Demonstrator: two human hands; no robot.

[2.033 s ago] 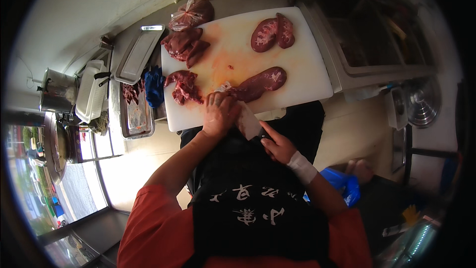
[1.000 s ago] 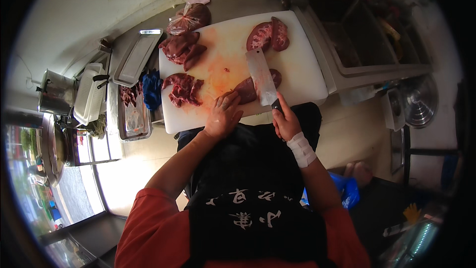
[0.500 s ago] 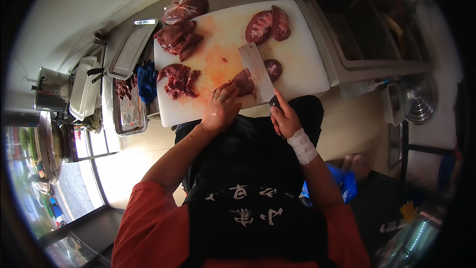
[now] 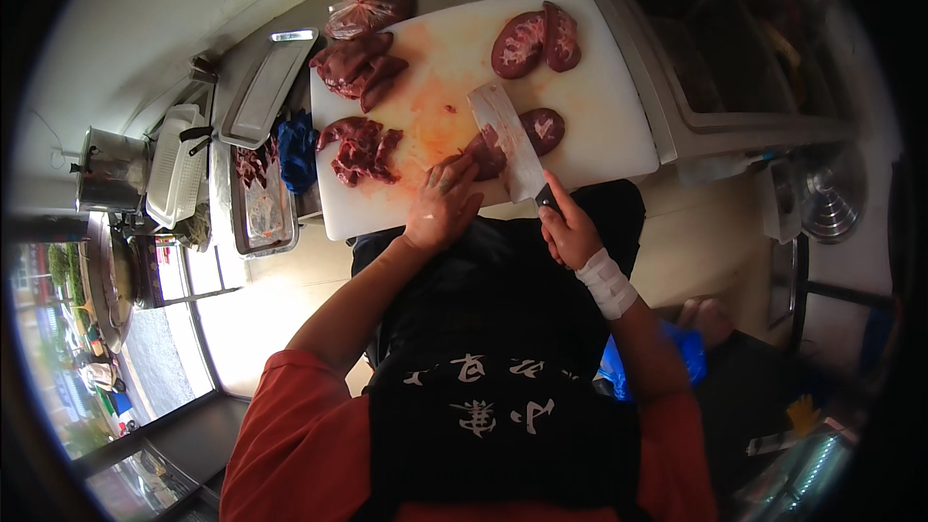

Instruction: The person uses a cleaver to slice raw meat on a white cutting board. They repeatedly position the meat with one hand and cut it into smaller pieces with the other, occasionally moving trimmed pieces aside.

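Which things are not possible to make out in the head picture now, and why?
In the head view:
Middle of the meat piece: hidden beneath the cleaver, so whether it is cut through there is unclear.
Most of the cleaver's handle: covered by the right hand.
Inside of the sink: dark shadow.
Objects outdoors: small, blurred near the left edge.

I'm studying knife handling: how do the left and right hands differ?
The left hand rests against the dark red meat; the right hand grips the handle of the cleaver. The left hand's wrist is bare; the right hand's bears a white wrap. Both hands are ungloved.
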